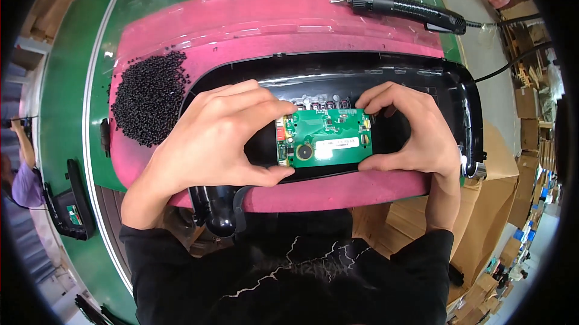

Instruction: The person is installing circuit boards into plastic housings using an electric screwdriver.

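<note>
Between both hands I hold a green circuit board by its two short ends. It carries a round black part, a white label and connectors along its sides. My left hand pinches the board's left end between thumb and fingers. On the right end, the thumb and fingers of my right hand close from below and above. Under the board lies a large black plastic housing, hollow side up. A row of small parts shows in it just past the board's far edge. The board hides the middle of the housing.
A heap of small black screws lies on the pink mat at the left. At the far right rests a black electric screwdriver with its cable. Cardboard stands at the right. Another person is at the far left beside a similar housing.
</note>
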Motion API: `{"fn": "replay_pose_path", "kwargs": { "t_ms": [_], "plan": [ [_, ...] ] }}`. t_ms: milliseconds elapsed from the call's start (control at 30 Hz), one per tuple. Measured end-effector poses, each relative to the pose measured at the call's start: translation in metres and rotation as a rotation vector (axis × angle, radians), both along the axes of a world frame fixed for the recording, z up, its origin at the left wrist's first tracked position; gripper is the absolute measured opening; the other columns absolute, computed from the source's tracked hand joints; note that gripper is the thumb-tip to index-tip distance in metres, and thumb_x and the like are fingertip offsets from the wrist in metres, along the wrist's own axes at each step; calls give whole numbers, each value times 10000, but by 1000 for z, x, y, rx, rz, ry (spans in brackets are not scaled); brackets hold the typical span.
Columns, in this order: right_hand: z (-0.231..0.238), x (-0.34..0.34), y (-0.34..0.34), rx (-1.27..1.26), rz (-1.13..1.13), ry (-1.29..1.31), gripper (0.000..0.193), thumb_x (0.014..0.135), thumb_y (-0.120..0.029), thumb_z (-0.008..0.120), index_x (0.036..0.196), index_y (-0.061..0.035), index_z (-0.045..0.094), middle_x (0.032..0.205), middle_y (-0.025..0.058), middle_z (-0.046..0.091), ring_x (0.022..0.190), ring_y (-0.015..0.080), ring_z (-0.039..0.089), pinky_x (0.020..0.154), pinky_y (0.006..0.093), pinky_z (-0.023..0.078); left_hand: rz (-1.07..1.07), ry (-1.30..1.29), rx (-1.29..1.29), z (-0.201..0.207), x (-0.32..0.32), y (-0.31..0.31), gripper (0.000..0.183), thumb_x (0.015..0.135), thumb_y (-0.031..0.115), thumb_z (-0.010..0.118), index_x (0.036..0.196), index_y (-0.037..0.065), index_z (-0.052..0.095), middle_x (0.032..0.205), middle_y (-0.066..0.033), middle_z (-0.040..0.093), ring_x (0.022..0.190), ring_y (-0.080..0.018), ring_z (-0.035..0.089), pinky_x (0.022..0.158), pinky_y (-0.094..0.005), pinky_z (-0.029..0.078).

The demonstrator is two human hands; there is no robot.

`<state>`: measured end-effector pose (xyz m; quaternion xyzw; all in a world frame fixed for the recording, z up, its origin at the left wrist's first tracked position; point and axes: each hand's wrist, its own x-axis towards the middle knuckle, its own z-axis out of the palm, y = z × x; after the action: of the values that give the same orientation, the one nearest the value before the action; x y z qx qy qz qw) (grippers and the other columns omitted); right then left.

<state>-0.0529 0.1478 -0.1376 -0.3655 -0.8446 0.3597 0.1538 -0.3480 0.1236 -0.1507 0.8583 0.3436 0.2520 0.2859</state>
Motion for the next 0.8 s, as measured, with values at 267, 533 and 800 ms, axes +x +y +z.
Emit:
{"fn": "replay_pose_path", "kwargs": {
  "t_ms": [267, 533, 800],
  "plan": [
    [-8, -8, 1, 124, -154, -59, 536, 600, -126, 846, 1055, -46, 573, 1110, 109, 596, 1010, 315, 581, 859, 371, 498, 117, 250, -26, -2, 8, 5, 632, 601, 207, 825, 1163, 30, 598, 1134, -101, 566, 994, -308, 582, 824, -388, 507],
    [-10, -11, 2, 110, -155, -75, 541, 609, -96, 834, 1078, -36, 571, 1137, 114, 554, 1057, 324, 545, 895, 385, 470, 117, 294, -47, -4, 7, 8, 656, 613, 213, 818, 1190, 23, 571, 1165, -102, 531, 1034, -314, 550, 841, -396, 487],
    [-8, -19, -2, 60, -209, -97, 533, 595, -75, 829, 1064, -30, 581, 1144, 110, 553, 1073, 321, 546, 911, 382, 464, 81, 303, -61, -5, 0, 9, 651, 630, 205, 818, 1202, 24, 564, 1170, -106, 530, 1030, -310, 552, 830, -387, 489]
  ]
}}
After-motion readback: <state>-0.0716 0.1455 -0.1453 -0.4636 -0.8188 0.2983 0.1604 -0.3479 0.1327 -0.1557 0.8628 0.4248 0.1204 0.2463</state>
